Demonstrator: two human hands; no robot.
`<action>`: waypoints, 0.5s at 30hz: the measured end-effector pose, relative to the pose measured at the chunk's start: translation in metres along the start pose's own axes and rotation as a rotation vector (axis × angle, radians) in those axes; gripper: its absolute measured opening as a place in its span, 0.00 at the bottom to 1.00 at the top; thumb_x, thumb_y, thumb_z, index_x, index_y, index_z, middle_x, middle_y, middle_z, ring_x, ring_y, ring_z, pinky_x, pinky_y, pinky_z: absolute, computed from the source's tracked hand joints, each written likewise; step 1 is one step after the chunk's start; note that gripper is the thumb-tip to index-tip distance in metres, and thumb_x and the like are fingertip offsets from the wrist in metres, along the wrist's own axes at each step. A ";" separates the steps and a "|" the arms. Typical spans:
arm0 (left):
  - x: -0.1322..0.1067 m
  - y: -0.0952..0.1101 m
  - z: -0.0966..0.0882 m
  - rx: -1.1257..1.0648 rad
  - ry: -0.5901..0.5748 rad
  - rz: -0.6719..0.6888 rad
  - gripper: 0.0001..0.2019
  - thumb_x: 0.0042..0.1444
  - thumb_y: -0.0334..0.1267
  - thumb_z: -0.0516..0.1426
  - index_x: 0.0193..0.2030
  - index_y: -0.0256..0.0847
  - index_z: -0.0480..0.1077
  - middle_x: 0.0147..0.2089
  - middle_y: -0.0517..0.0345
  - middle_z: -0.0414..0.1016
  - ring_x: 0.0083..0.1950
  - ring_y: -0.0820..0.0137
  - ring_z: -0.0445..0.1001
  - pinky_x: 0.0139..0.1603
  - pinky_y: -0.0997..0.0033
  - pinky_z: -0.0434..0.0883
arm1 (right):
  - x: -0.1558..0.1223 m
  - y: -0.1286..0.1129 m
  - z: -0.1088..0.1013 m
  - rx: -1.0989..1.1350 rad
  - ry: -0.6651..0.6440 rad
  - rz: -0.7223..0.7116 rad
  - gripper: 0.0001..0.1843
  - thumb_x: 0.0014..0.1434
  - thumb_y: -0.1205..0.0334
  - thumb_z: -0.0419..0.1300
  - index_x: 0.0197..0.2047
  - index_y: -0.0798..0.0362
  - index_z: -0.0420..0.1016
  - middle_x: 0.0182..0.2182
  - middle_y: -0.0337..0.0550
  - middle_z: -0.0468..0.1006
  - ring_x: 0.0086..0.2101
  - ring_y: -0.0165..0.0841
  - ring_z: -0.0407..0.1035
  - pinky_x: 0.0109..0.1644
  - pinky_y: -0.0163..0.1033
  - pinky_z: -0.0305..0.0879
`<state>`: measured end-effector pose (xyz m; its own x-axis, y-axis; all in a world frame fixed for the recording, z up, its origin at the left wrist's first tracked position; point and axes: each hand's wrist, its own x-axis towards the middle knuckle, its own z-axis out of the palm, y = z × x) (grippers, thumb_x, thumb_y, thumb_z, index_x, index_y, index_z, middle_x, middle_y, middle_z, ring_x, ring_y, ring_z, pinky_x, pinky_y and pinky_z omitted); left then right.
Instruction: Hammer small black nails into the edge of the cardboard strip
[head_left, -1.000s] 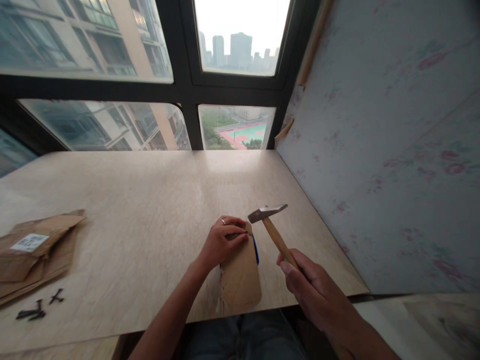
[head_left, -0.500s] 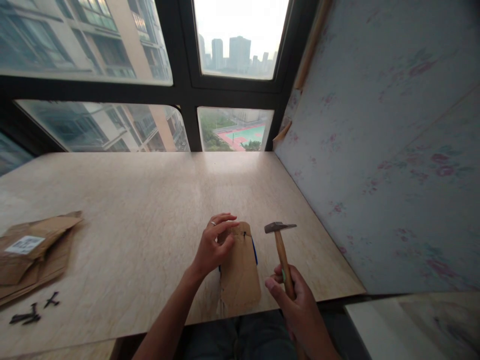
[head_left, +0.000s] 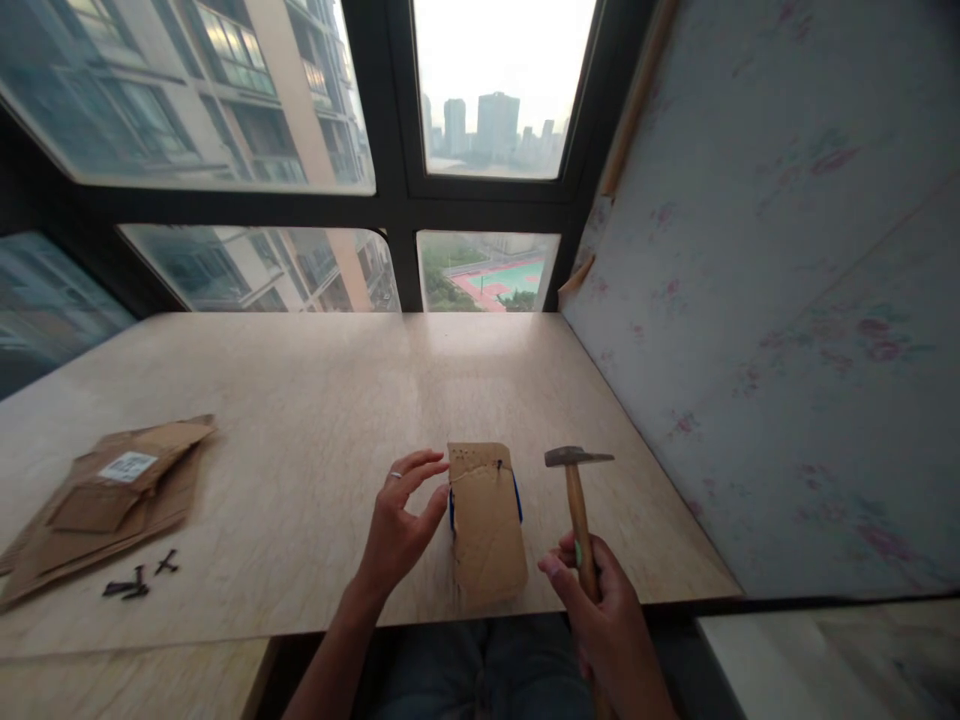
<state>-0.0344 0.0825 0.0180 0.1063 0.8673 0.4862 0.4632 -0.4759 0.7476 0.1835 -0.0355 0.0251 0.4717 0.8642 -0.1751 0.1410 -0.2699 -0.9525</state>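
A strip of brown cardboard (head_left: 486, 525) lies on the wooden table (head_left: 315, 430) near its front edge, with something blue under it and a dark nail near its top. My left hand (head_left: 401, 525) hovers just left of the cardboard, fingers spread and holding nothing; a ring is on one finger. My right hand (head_left: 600, 610) grips the wooden handle of a small hammer (head_left: 577, 500), held upright with its metal head just right of the cardboard's top.
Flattened brown cardboard packaging (head_left: 112, 500) with a white label lies at the table's left. Several dark nails (head_left: 139, 580) sit in front of it. A floral-patterned panel (head_left: 787, 300) walls the right side. Large windows (head_left: 480, 130) stand behind the table.
My left hand has let go of the cardboard's top and opened to its left. The hammer came down from above the cardboard and now stands upright to its right.
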 end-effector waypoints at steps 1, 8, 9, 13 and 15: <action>-0.002 0.002 -0.002 0.012 0.004 -0.003 0.10 0.60 0.38 0.58 0.47 0.45 0.77 0.53 0.51 0.77 0.57 0.61 0.74 0.60 0.52 0.72 | -0.002 -0.001 -0.001 0.012 0.000 0.002 0.23 0.53 0.41 0.64 0.40 0.52 0.71 0.32 0.42 0.77 0.16 0.25 0.63 0.12 0.28 0.49; -0.052 -0.022 -0.048 0.165 0.120 -0.133 0.10 0.60 0.42 0.57 0.45 0.45 0.78 0.51 0.51 0.79 0.54 0.60 0.77 0.58 0.52 0.74 | -0.007 0.003 -0.010 0.065 -0.086 0.064 0.27 0.54 0.37 0.62 0.43 0.52 0.68 0.29 0.40 0.79 0.08 0.19 0.53 0.08 0.27 0.46; -0.062 -0.030 -0.061 0.198 0.146 -0.176 0.11 0.60 0.43 0.57 0.44 0.44 0.78 0.50 0.51 0.79 0.53 0.60 0.77 0.58 0.52 0.74 | -0.006 0.006 -0.013 0.064 -0.081 0.076 0.29 0.53 0.36 0.62 0.44 0.52 0.67 0.29 0.40 0.79 0.08 0.19 0.53 0.08 0.26 0.46; -0.101 -0.059 -0.124 0.351 0.310 -0.398 0.17 0.57 0.46 0.55 0.46 0.39 0.76 0.50 0.47 0.79 0.51 0.57 0.77 0.52 0.54 0.77 | -0.001 0.018 -0.023 0.080 -0.066 0.107 0.35 0.46 0.33 0.66 0.44 0.54 0.68 0.26 0.39 0.80 0.07 0.20 0.53 0.08 0.27 0.47; -0.117 -0.071 -0.158 0.435 0.392 -0.510 0.20 0.55 0.46 0.54 0.48 0.36 0.75 0.51 0.44 0.78 0.49 0.57 0.78 0.49 0.56 0.77 | 0.003 0.024 -0.028 0.105 -0.099 0.119 0.38 0.43 0.31 0.67 0.44 0.54 0.68 0.24 0.38 0.79 0.07 0.21 0.52 0.07 0.28 0.48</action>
<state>-0.2186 -0.0085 -0.0205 -0.4946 0.8102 0.3146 0.6833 0.1389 0.7168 0.2126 -0.0509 0.0089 0.3912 0.8677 -0.3066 -0.0047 -0.3313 -0.9435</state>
